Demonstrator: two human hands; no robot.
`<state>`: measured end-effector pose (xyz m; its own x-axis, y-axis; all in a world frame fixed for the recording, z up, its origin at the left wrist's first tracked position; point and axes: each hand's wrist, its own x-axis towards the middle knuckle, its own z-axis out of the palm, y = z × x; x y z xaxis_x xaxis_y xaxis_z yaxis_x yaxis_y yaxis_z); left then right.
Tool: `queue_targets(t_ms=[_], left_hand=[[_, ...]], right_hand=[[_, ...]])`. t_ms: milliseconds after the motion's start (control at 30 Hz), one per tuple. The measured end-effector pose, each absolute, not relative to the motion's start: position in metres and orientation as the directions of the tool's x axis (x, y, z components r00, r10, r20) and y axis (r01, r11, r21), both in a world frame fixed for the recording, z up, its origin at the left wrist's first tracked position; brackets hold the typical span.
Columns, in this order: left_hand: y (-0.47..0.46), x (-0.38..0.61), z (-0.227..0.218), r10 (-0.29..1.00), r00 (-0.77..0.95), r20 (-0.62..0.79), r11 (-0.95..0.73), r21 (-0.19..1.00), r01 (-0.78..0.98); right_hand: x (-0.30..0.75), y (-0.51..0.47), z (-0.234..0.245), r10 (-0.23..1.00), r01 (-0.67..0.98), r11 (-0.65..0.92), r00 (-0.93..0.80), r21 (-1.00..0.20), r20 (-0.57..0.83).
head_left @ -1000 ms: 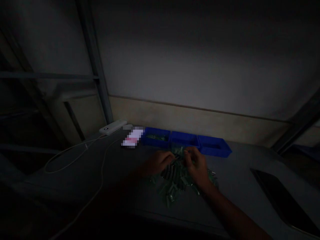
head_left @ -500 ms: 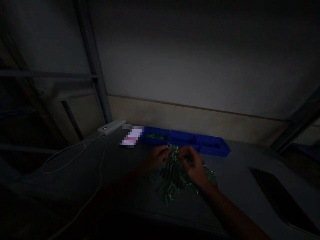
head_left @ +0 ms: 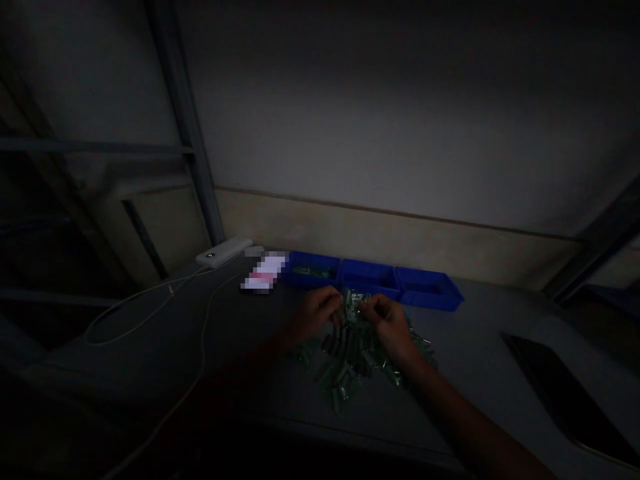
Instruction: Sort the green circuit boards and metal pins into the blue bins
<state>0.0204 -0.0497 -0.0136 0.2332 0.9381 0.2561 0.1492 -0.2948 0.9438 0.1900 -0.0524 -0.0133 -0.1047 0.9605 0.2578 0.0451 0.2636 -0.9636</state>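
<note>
In dim light, my left hand (head_left: pixel 319 308) is closed at the left edge of a green, shiny piece (head_left: pixel 353 301) that looks like a small panel of circuit boards. My right hand (head_left: pixel 391 325) pinches its right side between thumb and fingers. Both hands keep it raised over a loose pile of similar small green pieces (head_left: pixel 342 385). Several dark, narrow strips (head_left: pixel 345 345) lie among the pile, below the hands. Fine detail is lost in the dark.
Behind the hands stand three blue bins: a left one (head_left: pixel 314 283) with green pieces inside, a middle one (head_left: pixel 371 268), and a right one (head_left: pixel 431 301). A lit phone (head_left: pixel 265 273), a white power bank (head_left: pixel 225 253) and a cable (head_left: pixel 204 333) lie left. A dark flat panel (head_left: pixel 565 393) lies right.
The green piece between my hands has shifted slightly right and shows more of its face. My right hand has moved a little right with it.
</note>
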Motion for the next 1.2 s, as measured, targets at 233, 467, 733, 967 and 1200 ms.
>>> queue_targets(t_ms=[233,467,733,967,1200], left_hand=[[-0.048,0.019,-0.017,0.933,0.233,0.273,-0.319,0.929,0.187],[-0.053,0.020,-0.010,0.935,0.233,0.268,-0.322,0.916,0.239],[-0.055,0.019,-0.007,0.931,0.276,0.238,-0.281,0.951,0.127],[-0.055,0.019,-0.007,0.930,0.260,0.259,-0.309,0.935,0.176],[-0.054,0.018,-0.010,0.921,0.286,0.264,-0.309,0.942,0.127]], right_hand=[[0.194,-0.051,-0.007,0.970,0.054,0.236,-0.078,-0.970,0.232],[0.192,-0.052,-0.005,0.973,0.058,0.207,-0.113,-0.977,0.200],[0.192,-0.049,-0.010,0.963,0.061,0.253,-0.113,-0.966,0.245],[0.194,-0.054,-0.011,0.919,0.222,0.393,-0.133,-0.892,0.371],[0.195,-0.055,-0.011,0.885,0.308,0.466,-0.153,-0.830,0.440]])
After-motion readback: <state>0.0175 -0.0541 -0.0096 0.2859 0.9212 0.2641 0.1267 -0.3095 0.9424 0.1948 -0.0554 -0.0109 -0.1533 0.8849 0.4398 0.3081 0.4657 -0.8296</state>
